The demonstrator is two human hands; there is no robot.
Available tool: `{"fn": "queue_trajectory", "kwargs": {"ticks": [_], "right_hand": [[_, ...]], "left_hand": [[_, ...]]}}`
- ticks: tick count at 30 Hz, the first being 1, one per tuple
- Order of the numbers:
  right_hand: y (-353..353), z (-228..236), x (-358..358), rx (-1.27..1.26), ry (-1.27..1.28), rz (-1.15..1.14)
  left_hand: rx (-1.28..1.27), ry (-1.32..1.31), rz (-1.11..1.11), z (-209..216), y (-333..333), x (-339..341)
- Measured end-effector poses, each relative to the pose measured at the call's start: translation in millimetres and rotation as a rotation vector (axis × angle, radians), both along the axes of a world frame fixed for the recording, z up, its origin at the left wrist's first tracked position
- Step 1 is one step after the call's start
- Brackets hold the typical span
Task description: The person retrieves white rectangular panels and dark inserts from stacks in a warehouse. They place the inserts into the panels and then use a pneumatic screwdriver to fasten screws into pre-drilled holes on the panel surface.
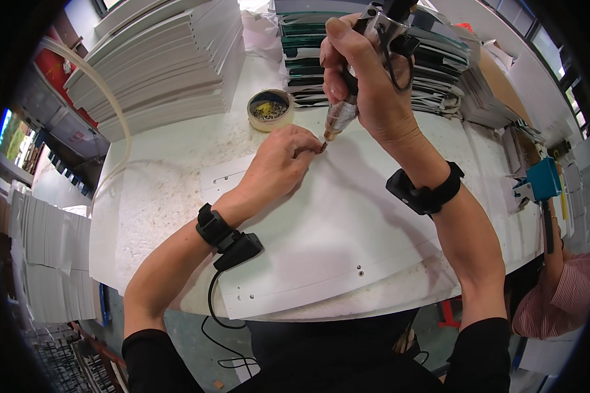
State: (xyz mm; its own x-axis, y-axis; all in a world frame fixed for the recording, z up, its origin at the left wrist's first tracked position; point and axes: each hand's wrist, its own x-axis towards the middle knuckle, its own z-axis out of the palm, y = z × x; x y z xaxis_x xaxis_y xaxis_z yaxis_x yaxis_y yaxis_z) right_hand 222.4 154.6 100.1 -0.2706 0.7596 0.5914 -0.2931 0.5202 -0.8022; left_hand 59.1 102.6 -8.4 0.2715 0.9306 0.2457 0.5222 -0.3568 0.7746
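Observation:
My right hand [380, 92] is wrapped round a power screwdriver [341, 118], which points down and to the left. Its bit ends right beside the fingertips of my left hand [283, 160], over a flat white panel [321, 223]. The left fingers are pinched together at the bit's tip; whatever is between them is too small to make out. Small metal fasteners [359, 270] sit in the panel near its front edge, and others show near its left side. Just behind my left hand stands a round tub [270, 111] of small metal pieces, perhaps screws.
Tall stacks of white panels [157, 65] rise at the back left, with dark-green and white sheets [308, 59] piled behind the screwdriver. A pale hose [111, 98] hangs at the left. On the right are another person's striped sleeve [560, 295] and a teal tool [543, 179].

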Motion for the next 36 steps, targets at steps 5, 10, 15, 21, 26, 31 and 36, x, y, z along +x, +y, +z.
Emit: {"fn": "queue_trajectory", "kwargs": {"ticks": [5,10,15,21,26,31,36], "right_hand": [[1.2,-1.9,-1.2,-0.013,0.028,0.018],[4.6,-3.8,-1.8,0.005,-0.033,0.071],[9.6,-1.5,-7.7,0.009,-0.071,0.138],[8.8,-0.3,-7.9,0.044,-0.086,0.152],[13.0,-1.6,-6.2,0.022,-0.099,0.184],[12.9,-4.2,-5.5,-0.034,-0.105,0.203],[17.5,-8.7,-0.4,-0.013,-0.175,0.283]], "left_hand": [[0.046,0.113,-0.024,3.5,-5.8,-2.0],[0.35,0.544,-0.063,8.5,-26.0,-1.1],[0.297,0.928,-0.145,23.5,-40.2,5.9],[0.404,0.788,-0.154,14.0,-49.5,-0.7],[0.337,0.726,-0.181,23.1,-46.0,-0.3],[0.304,0.643,-0.169,24.1,-43.9,-2.0],[0.292,0.632,-0.169,22.8,-44.1,-1.1]]}}
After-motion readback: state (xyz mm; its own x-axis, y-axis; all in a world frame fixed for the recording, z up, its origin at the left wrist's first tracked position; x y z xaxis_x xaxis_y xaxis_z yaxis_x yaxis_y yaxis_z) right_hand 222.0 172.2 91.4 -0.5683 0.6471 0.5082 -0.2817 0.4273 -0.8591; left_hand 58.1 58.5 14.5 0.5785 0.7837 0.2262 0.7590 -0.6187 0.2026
